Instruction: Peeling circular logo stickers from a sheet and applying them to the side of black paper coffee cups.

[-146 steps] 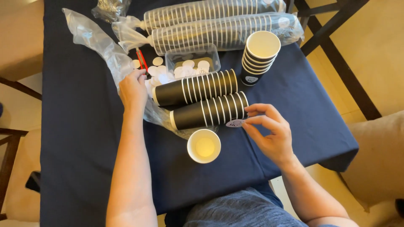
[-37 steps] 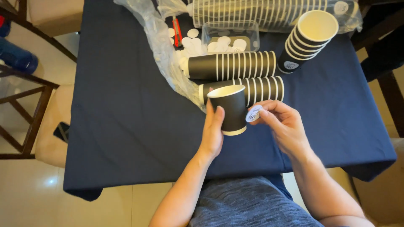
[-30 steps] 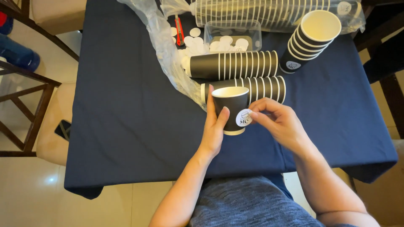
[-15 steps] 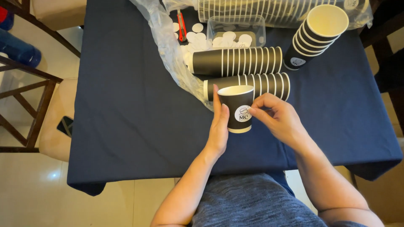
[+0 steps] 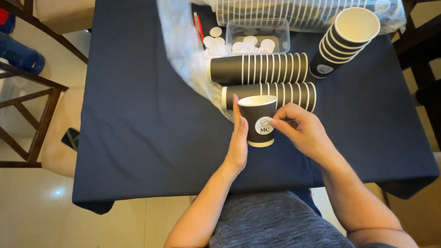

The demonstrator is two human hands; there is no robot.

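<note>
A black paper cup (image 5: 257, 115) with a white rim stands upright over the dark blue tablecloth (image 5: 151, 128). My left hand (image 5: 238, 140) holds its left side. A round white sticker (image 5: 263, 126) sits on the cup's front, and the fingertips of my right hand (image 5: 303, 131) press on the sticker's right edge. Just behind the cup lie two sleeves of nested black cups (image 5: 262, 69) on their sides.
An upright stack of black cups (image 5: 342, 41) stands at the back right. A clear plastic box (image 5: 257, 36) with round white stickers and a red pen (image 5: 199, 27) lie near crumpled clear plastic wrap (image 5: 183, 50). Bagged cup sleeves (image 5: 294, 11) lie at the far edge. Wooden chairs (image 5: 27, 119) flank the table.
The cup stood on the table before; my left hand picked it up, and my right hand brought the round sticker onto its front. The cup has since shifted slightly lower and closer to me.
</note>
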